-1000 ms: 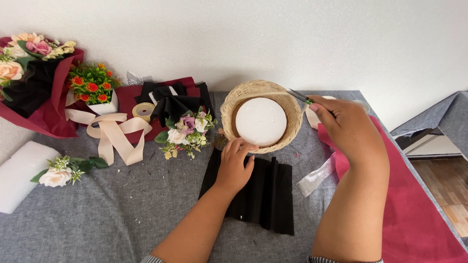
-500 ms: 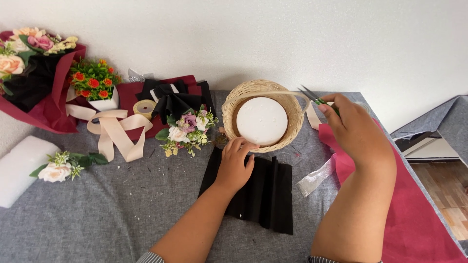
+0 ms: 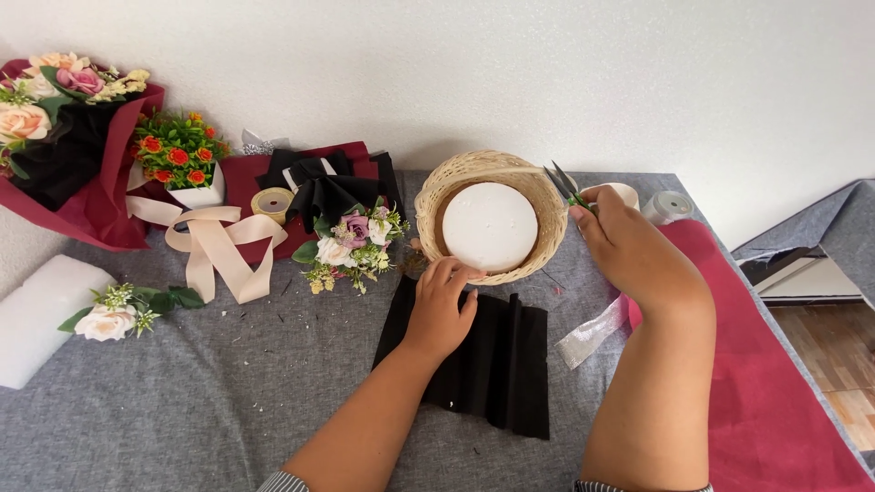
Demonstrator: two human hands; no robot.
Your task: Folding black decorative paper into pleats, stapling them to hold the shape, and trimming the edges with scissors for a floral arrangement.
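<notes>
A round wicker basket (image 3: 453,182) holding a white foam disc (image 3: 489,225) stands at the middle of the grey table. My left hand (image 3: 443,305) grips the basket's near rim, its wrist over a folded black paper sheet (image 3: 497,374). My right hand (image 3: 631,255) holds small green-handled scissors (image 3: 562,186), whose blades point up-left at the basket's right rim.
A small mixed posy (image 3: 348,250) lies left of the basket. Farther left are a cream ribbon (image 3: 219,248) with its spool, a potted orange bouquet (image 3: 179,155), a red-wrapped bouquet (image 3: 64,137), a white rose (image 3: 109,321) and a white foam block (image 3: 36,314). Red paper (image 3: 756,383) covers the right side.
My right hand with the scissors has shifted slightly left toward the basket's right rim. My left hand stays on the near rim.
</notes>
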